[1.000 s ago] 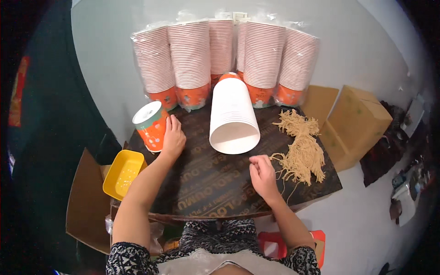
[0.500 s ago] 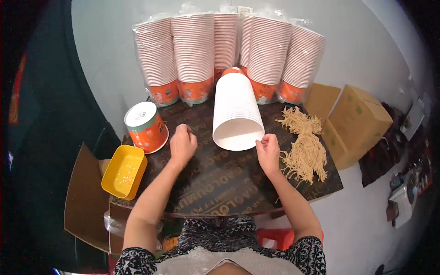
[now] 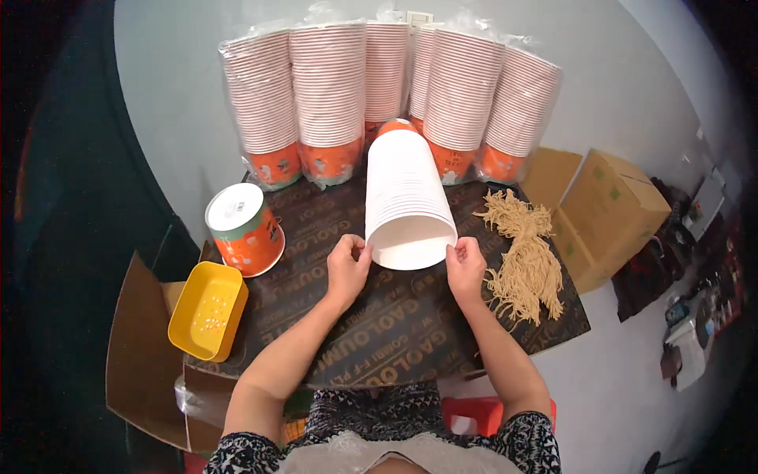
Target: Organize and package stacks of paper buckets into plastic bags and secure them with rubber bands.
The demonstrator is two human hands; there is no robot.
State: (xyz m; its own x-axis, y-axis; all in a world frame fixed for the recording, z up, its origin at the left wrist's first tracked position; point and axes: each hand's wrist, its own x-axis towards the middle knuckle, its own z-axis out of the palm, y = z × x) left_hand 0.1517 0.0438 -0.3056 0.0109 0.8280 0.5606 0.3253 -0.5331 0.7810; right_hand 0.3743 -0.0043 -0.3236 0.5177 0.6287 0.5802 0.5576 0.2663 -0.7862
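A long stack of white paper cups [image 3: 406, 197] lies on its side on the dark table [image 3: 395, 340], its open end facing me. My left hand [image 3: 347, 265] pinches the left rim of the nearest cup. My right hand [image 3: 466, 265] pinches the right rim. An orange paper cup [image 3: 243, 229] stands upside down at the table's left, apart from both hands. A pile of tan strings [image 3: 525, 253] lies just right of my right hand.
Several tall bagged stacks of orange cups [image 3: 332, 95] stand against the wall behind the table. A yellow tray [image 3: 207, 310] sits on a cardboard box [image 3: 138, 347] at the left. More cardboard boxes [image 3: 612, 213] are at the right. A red stool [image 3: 482, 411] is under me.
My left hand let go of the orange cup, which now stands upside down at the left. Both hands moved up to the open end of the white cup stack.
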